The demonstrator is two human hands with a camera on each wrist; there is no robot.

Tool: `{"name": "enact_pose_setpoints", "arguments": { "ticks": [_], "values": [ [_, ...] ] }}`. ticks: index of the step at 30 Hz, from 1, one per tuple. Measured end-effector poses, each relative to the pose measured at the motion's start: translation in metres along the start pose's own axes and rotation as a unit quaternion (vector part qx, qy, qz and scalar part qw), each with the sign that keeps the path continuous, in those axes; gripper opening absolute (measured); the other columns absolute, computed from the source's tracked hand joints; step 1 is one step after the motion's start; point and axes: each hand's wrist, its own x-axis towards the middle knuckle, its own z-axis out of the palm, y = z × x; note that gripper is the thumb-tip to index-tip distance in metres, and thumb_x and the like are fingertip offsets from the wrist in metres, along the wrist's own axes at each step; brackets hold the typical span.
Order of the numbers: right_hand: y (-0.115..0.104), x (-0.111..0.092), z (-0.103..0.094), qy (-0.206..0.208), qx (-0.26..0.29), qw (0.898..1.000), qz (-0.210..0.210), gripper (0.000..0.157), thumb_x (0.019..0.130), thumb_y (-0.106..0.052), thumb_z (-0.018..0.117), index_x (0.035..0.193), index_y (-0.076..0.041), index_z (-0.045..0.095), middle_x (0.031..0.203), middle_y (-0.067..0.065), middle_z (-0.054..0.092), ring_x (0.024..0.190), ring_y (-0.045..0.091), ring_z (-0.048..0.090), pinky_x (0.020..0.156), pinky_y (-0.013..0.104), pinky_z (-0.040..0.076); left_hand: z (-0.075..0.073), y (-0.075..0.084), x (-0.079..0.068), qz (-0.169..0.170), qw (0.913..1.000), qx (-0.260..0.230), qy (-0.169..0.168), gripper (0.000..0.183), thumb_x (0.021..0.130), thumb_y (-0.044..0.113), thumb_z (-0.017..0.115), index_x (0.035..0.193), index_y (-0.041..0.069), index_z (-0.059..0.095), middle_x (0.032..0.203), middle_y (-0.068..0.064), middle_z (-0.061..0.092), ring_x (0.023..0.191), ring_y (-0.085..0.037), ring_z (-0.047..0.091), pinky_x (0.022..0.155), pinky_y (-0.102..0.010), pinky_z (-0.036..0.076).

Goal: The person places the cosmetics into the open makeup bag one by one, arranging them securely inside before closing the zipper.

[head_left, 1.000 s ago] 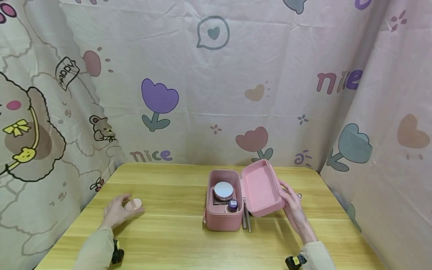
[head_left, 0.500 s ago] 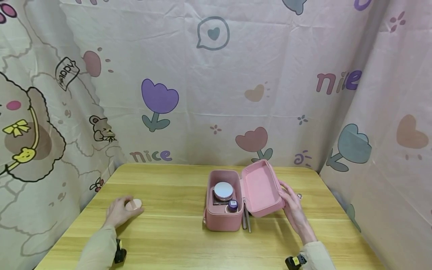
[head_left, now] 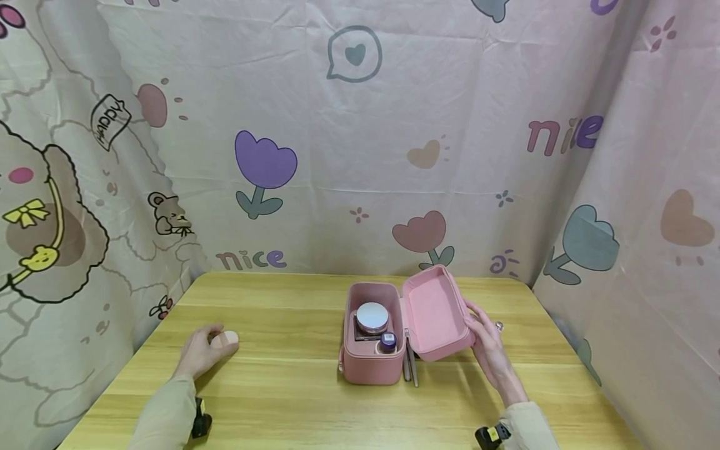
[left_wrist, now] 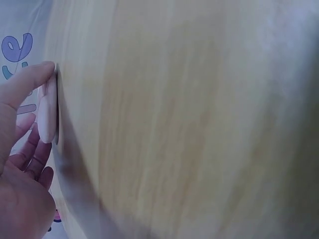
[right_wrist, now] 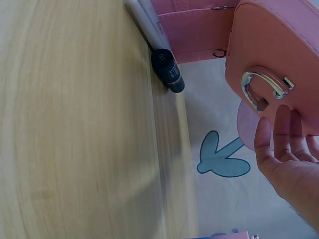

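Observation:
My left hand (head_left: 199, 351) is at the table's left side, its thumb and fingers pinching a flat, pale pink powder puff (head_left: 226, 340) close to the wood. Seen from the left wrist, the puff (left_wrist: 47, 112) is edge-on, with its shadow beside it. A pink cosmetic case (head_left: 372, 369) stands right of centre, its lid (head_left: 435, 309) swung out to the right. Nearly straight fingers of my right hand (head_left: 488, 344) rest against the lid's outside, near the metal-trimmed handle (right_wrist: 264, 89). Inside the case are a round white-topped container (head_left: 372, 317) and a blue-capped jar (head_left: 388, 342).
Slim grey tubes (head_left: 411, 367) lie beside the case under the lid; from the right wrist a black-capped tube (right_wrist: 168, 69) shows there too. A dark flat item (head_left: 360, 336) sits beneath the white-topped container. A printed curtain (head_left: 337, 156) hangs behind the wooden table (head_left: 281, 400).
My left hand has shifted slightly right, and its fingers have drawn in around the powder puff. The right hand, lid and case stay in place.

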Motion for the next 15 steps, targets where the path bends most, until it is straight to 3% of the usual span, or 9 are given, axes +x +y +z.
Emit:
{"name": "enact_pose_setpoints", "arguments": {
  "ticks": [9, 15],
  "values": [
    [-0.0013, 0.0002, 0.0, -0.006, 0.005, 1.0, -0.001, 0.049, 0.096, -0.014, 0.033, 0.139, 0.002, 0.014, 0.118, 0.007, 0.052, 0.102, 0.013, 0.055, 0.086, 0.023, 0.046, -0.0001, 0.0035, -0.0026, 0.0, 0.9995, -0.009, -0.029, 0.077, 0.069, 0.046, 0.07, 0.125, -0.002, 0.045, 0.115, -0.023, 0.053, 0.1, -0.034, 0.052, 0.079, -0.045, 0.044],
    [-0.0014, 0.0004, 0.0002, -0.003, 0.005, 1.0, 0.004, 0.049, 0.096, -0.014, 0.033, 0.139, 0.001, 0.015, 0.12, 0.006, 0.051, 0.103, 0.013, 0.055, 0.087, 0.022, 0.045, 0.0001, 0.0057, -0.0025, -0.003, 0.9995, -0.021, -0.023, 0.075, 0.069, 0.04, 0.072, 0.123, -0.004, 0.044, 0.111, -0.021, 0.055, 0.096, -0.03, 0.053, 0.078, -0.039, 0.044]
  ]
}}
